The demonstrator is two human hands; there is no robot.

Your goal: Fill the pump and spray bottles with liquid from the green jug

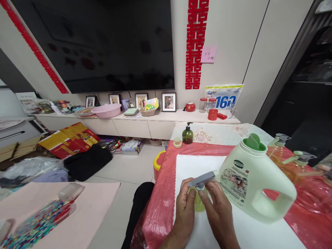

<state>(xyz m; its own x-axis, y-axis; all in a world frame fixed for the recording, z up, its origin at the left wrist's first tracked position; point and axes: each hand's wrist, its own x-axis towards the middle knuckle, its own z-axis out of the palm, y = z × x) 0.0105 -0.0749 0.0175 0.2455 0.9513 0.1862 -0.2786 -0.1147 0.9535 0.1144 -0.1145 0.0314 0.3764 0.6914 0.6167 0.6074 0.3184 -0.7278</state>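
Note:
My left hand (184, 207) and my right hand (219, 209) are both closed around the neck of a clear spray bottle (199, 204) with yellowish liquid in it. Its grey trigger head (203, 178) rises between my fingers, white nozzle end to the right. Both thumbs press just below the head; my fingers hide part of the bottle. Beside my right hand stands a large pale green jug (249, 183) with a dog picture on its label and its mouth uncapped, showing a green spout (253, 141). A white mat (190, 166) lies under them.
A dark green pump bottle (187, 134) and a pale cap (177, 142) stand at the table's far left. Several pump bottles (298, 162) crowd the right, near a clear pink container (316, 193). Colourful beads (38, 221) lie on a pink table at left.

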